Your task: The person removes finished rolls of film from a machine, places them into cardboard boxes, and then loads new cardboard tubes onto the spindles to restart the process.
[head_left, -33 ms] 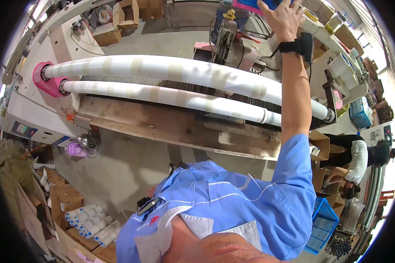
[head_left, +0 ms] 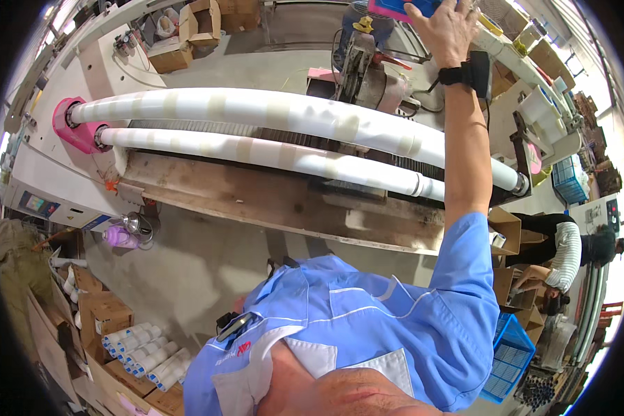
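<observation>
My right arm reaches away across two long white rolls, the far roll [head_left: 256, 107] and the near roll [head_left: 256, 152]. At the top edge, my right hand [head_left: 445, 31] is open with thumb and fingers apart, back facing up. Its thumb lies over a pink and blue flat panel [head_left: 395, 8]; whether it presses on it I cannot tell. Some fingertips are at the picture's edge. A black wrist strap [head_left: 457, 75] with a dark block is on that wrist. My left hand is not in view.
Both rolls run from a pink end plate [head_left: 83, 128] to a bracket at right. A cutting head [head_left: 360, 76] stands behind them. A metal trough [head_left: 256, 197] lies along the front. Boxed white rolls [head_left: 149, 353] stand lower left. A person [head_left: 565, 256] bends over cartons at right.
My right hand has shifted very slightly to the left over the panel. The rolls and the machine stay where they were.
</observation>
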A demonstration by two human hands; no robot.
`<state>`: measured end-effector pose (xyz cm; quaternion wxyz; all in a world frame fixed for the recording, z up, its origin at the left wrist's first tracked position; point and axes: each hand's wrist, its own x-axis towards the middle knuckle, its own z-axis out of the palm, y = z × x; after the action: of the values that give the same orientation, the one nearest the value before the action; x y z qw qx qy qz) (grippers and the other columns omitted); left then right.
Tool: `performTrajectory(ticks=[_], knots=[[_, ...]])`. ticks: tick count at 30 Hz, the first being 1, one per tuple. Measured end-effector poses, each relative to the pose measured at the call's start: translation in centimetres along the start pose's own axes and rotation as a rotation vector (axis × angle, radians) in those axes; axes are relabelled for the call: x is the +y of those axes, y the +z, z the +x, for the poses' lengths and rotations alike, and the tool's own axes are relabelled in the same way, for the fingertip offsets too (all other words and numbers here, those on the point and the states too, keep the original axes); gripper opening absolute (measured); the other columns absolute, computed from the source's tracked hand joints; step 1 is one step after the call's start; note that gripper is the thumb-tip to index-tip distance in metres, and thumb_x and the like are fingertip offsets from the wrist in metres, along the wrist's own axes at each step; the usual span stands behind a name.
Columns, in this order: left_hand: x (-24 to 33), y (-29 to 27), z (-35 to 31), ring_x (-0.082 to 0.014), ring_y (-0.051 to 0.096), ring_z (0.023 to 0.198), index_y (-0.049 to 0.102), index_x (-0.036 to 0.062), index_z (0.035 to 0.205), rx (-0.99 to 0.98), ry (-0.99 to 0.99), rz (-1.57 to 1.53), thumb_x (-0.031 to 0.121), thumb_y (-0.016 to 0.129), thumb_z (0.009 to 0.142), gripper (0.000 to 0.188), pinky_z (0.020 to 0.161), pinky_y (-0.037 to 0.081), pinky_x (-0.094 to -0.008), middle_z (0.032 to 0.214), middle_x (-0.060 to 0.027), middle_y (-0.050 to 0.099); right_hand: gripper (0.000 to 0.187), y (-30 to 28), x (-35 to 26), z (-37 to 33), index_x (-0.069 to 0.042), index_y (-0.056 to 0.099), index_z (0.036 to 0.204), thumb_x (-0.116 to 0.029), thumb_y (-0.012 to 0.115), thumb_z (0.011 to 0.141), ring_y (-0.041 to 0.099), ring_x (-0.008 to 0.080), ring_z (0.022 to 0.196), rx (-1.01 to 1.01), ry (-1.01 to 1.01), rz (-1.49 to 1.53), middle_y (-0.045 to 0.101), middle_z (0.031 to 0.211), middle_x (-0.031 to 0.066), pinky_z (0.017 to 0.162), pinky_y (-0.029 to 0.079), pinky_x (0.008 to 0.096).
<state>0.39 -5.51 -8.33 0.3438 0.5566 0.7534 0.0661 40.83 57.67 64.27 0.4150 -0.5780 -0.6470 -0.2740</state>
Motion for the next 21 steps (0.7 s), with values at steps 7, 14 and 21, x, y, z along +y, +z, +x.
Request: performTrajectory(ticks=[7,14,21], knots=[[0.7,-0.5,0.3,-0.0312,0.066,0.091,0.067,0.0106,0.098,-0.021,-0.020,-0.075,0.022,0.054,0.088,0.020,0.073,0.055,-0.0463,0.091,-0.0156,0.068,0.090,0.1,-1.4,1.1,0.008,0.043,0.141,-0.044,0.075,0.075,0.016,0.0406,0.148,0.012,-0.276,-0.124,0.028,0.155,0.0272,0.121,0.007,0.0547],[1.1,0.2,1.5,-0.0307,0.066,0.092,0.067,0.0100,0.097,-0.051,-0.003,-0.124,0.022,0.054,0.088,0.020,0.073,0.054,-0.0459,0.093,-0.0158,0.068,0.088,0.0,3.0,3.2,0.008,0.048,0.138,-0.058,0.063,0.083,0.019,0.0408,0.148,-0.248,-0.302,-0.373,0.037,0.151,0.0264,0.121,0.008,0.0555],[0.1,-0.2,2.6,-0.0303,0.066,0.092,0.067,0.0093,0.096,-0.099,0.040,-0.135,0.021,0.054,0.088,0.019,0.073,0.054,-0.0455,0.094,-0.0160,0.069,0.092,0.1,2.0,-1.3,0.012,0.039,0.142,-0.058,0.060,0.087,0.022,0.0406,0.147,-0.113,-0.283,0.027,0.033,0.153,0.0298,0.122,0.010,0.0514]])
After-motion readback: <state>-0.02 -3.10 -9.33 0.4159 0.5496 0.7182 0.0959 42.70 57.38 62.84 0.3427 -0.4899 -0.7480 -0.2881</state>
